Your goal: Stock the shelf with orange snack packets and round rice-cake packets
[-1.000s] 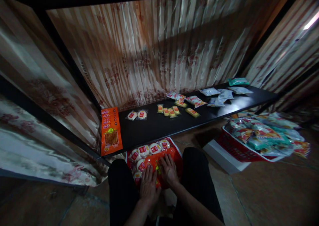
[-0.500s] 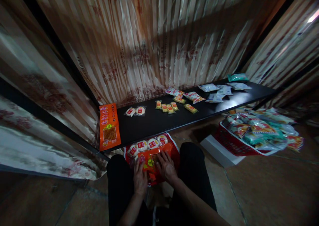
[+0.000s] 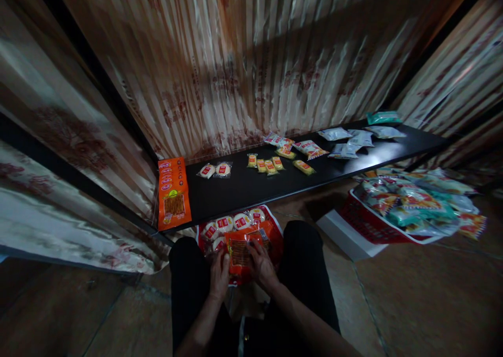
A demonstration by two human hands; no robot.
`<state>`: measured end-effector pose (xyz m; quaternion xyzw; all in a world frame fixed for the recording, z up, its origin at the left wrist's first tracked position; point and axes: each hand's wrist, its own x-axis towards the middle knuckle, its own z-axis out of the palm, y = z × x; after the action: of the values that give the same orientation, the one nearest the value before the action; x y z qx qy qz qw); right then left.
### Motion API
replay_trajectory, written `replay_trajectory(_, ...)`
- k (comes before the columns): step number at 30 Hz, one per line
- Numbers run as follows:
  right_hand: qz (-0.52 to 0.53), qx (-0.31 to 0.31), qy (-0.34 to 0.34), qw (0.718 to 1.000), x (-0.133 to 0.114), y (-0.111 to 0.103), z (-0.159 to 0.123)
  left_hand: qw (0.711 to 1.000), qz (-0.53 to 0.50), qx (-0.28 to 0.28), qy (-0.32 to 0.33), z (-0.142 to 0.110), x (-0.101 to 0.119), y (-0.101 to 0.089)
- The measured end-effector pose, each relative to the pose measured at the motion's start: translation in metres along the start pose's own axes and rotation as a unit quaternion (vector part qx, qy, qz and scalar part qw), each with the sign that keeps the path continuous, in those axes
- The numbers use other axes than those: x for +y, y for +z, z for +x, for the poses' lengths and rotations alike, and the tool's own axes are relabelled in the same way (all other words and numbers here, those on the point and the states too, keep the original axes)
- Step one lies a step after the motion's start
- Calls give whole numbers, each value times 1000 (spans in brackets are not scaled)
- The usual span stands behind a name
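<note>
Between the person's two knees in black trousers [image 3: 310, 273], a red tray with a white rim [image 3: 279, 244] is placed just beside the front edge of a low black shelf [image 3: 236, 199]. In this tray, the flat orange plastic packet [image 3: 238, 253] lies toward the near side, above more orange packaging [image 3: 271, 232]. Its surface is shiny and a little wrinkled, and its window shows a row of thin brown sticks; a yellow mark is near its left edge, partly hidden. The left hand [image 3: 219, 274] touches the packet at the left side, with its fingers rather close together. The right hand [image 3: 262, 267] is at the right side, its bent fingers lying on the packet. The hands are narrowly apart, with the packet between them, but I cannot tell whether the fingers grip its edges. Along the far side of the tray there are white round cakes in clear wrappers [image 3: 225, 224], with red labels. On the left end of the shelf lies a long orange packet [image 3: 173, 195], which has a similar window of brown sticks. To the right, near the shelf, a red basket [image 3: 363, 223] is heaped with shiny snack bags [image 3: 416, 199].
</note>
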<state>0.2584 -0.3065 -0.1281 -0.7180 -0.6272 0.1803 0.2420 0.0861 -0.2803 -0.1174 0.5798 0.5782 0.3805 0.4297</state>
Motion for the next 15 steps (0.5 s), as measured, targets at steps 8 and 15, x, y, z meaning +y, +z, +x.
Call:
replay_trajectory(8, -2, 4, 17, 1000, -2, 0, 1, 983, 98, -137, 73, -11, 5, 7)
replay_trajectory(15, 27, 29, 14, 999, 0, 0, 3, 994, -82, -46, -53, -4, 3, 10)
